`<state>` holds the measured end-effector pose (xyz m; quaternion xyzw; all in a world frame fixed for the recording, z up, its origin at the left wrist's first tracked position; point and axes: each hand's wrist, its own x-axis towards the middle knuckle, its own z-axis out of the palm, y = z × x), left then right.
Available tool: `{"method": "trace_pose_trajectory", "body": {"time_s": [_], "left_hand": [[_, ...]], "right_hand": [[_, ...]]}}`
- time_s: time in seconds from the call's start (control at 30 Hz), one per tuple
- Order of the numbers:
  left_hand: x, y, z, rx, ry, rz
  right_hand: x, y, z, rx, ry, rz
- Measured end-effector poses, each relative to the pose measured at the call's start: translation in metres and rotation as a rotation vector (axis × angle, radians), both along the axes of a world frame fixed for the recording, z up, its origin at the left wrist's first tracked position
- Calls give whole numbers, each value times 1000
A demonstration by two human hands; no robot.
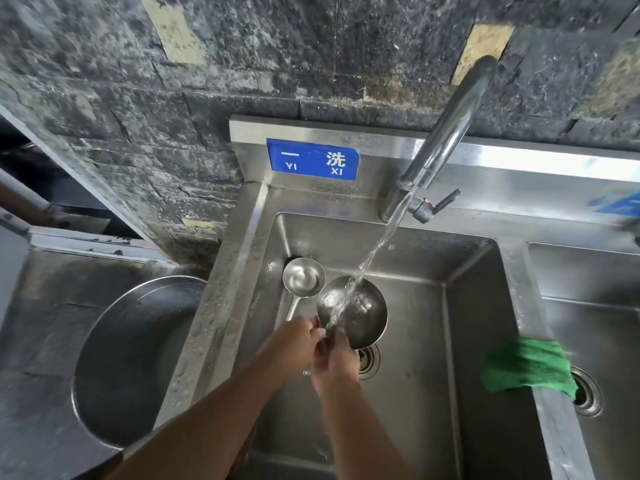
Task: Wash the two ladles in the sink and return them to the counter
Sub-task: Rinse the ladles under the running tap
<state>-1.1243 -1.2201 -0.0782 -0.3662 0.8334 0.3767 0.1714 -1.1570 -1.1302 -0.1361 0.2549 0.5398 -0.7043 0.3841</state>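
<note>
Under the running stream of water (377, 244), above the middle of the sink (485, 341), the larger ladle (360, 313) is held with its round bowl tilted up toward the tap. The bowl is dull grey steel, wet, with a bright patch where the water strikes and runs down toward the handle end. Its handle is hidden by the hands. The right hand (337, 362) is closed around the base of the bowl where the handle begins, fingers curled tight. The left hand (298, 341) is also curled closed just beside it, touching it at the fingertips, and seems to grip the same handle, though exactly what it holds cannot be told.

The smaller ladle (303, 277) lies to the left, its shiny, shallow bowl facing up in the back left corner of the basin, its handle running down toward the left hand. Below the large bowl the drain strainer (369, 358) shows partly.

The curved tap (446, 133) rises behind the basin, beside a blue sign (313, 159). A green cloth (528, 367) hangs over the divider to the right basin. On the counter to the left sits a large round steel basin (131, 358).
</note>
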Motion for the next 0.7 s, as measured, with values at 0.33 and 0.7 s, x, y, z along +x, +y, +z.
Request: {"method": "trace_pose_trajectory", "body": {"time_s": [0.33,0.7], "left_hand": [[23,-17,12,-343,-153,-239],[11,14,-2,-528,-46,-294]], "right_hand": [[-92,39,7,444,539,770],[-96,-3,53,644,1334,1652]]}}
